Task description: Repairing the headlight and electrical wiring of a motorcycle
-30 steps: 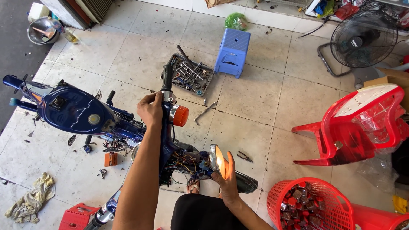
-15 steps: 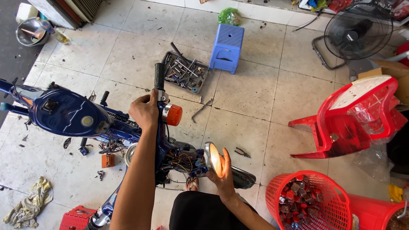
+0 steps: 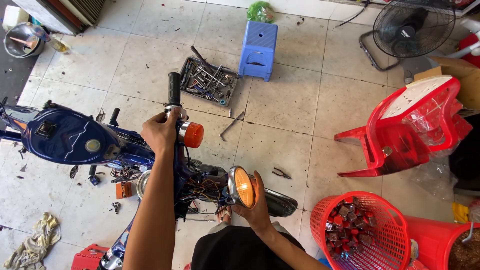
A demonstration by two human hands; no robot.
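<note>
I look down on a stripped blue motorbike (image 3: 75, 142) lying across the tiled floor. My left hand (image 3: 161, 132) grips its handlebar just below the black rubber grip (image 3: 173, 89), beside an orange turn signal (image 3: 191, 135). My right hand (image 3: 255, 207) holds a second orange turn signal lamp (image 3: 241, 187) with a chrome rim, close to the tangle of exposed wires (image 3: 202, 190) at the bike's head.
A metal tray of tools (image 3: 207, 80) and a blue plastic stool (image 3: 258, 49) lie ahead. A bent wrench (image 3: 231, 125) and pliers (image 3: 281, 173) rest on the tiles. At right stand a red chair (image 3: 400, 135), a red basket of small parts (image 3: 357, 232) and a fan (image 3: 412, 27). A rag (image 3: 32, 242) lies at lower left.
The view has shifted slightly, with the scene sliding left and down a little. Both hands keep their hold on the handlebar and the lamp.
</note>
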